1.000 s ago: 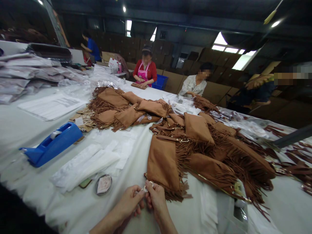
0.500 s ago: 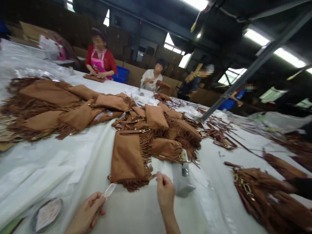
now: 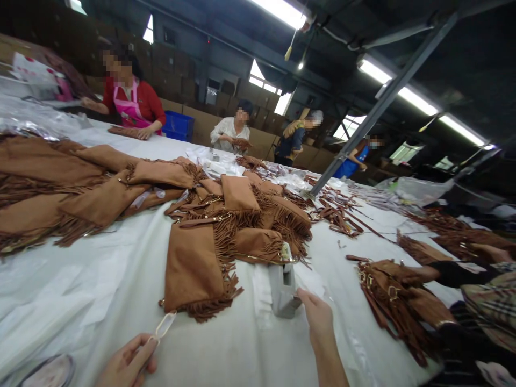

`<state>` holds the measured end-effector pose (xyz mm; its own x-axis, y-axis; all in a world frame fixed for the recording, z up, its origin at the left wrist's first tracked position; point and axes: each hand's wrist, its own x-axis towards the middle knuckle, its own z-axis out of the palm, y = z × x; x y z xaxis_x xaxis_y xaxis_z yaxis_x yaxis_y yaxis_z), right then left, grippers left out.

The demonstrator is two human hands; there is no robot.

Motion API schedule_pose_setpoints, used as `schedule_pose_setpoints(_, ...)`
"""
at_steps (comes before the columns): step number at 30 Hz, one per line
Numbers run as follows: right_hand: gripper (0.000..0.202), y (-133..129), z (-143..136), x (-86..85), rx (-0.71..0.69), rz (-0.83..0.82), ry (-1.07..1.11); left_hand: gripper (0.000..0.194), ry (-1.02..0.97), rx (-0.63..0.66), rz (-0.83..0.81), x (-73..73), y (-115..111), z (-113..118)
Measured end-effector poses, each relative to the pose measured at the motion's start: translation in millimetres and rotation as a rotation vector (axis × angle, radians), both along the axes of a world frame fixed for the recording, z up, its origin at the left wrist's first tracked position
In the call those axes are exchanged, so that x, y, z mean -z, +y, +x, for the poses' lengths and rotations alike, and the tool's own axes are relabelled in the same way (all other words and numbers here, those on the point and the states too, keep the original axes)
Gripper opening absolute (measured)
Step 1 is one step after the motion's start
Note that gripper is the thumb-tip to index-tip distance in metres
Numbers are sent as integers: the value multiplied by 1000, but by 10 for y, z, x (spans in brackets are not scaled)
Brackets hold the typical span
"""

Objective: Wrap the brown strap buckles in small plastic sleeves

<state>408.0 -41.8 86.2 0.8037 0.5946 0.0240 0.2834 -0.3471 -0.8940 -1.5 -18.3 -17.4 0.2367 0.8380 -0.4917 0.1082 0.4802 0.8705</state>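
Observation:
My left hand (image 3: 131, 359) is closed in a pinch on a small pale looped tag (image 3: 164, 325), which points up toward the nearest bag. That brown fringed bag (image 3: 193, 266) lies flat on the table just beyond, its metal ring close to the tag's tip. My right hand (image 3: 318, 317) is at the near right end of a grey tape dispenser (image 3: 282, 293), thumb and fingers pinched at its cutting edge. The tape between them is too thin to see clearly. Behind the dispenser is another fringed bag (image 3: 258, 244), part of a heap.
More brown bags (image 3: 100, 199) pile up at left. Straps (image 3: 342, 217) lie beyond the heap, near a slanted metal post (image 3: 363, 123). At right, a co-worker's hands (image 3: 423, 274) are on a bundle of bags (image 3: 395, 290). Other people stand across the white-covered table (image 3: 226, 355).
My right hand has moved right, from the bag's fringe to the tape dispenser. My left hand still holds the looped tag. The view has turned slightly right.

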Motion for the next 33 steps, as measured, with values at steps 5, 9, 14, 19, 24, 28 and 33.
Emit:
schedule_pose_setpoints(5, 39, -334, -55, 92, 68, 47, 25, 56, 11, 16, -4, 14, -7, -5)
schedule_pose_setpoints(9, 44, -465, -201, 238, -37, -18, 107, 58, 19, -41, 1, 7, -22, 27)
schedule_pose_setpoints(14, 50, -412, -245, 319, -27, -137, -115, 57, 48, -92, -59, -20, -35, 68)
schedule_pose_setpoints(19, 43, -595, -167, 540, -34, -345, -117, 55, 26, -125, 1, -167, -12, 103)
schedule_pose_setpoints(24, 42, -387, -572, 590, -224, -355, -4, 47, 11, -119, 99, -270, 53, 105)
schedule_pose_setpoints(28, 36, 22, -1473, 299, -734, -240, 89, 44, 28, -134, 124, -260, 27, 117)
schedule_pose_setpoints(33, 34, 363, -2289, 169, -1071, -201, 284, 41, 12, -125, 183, -257, -4, 135)
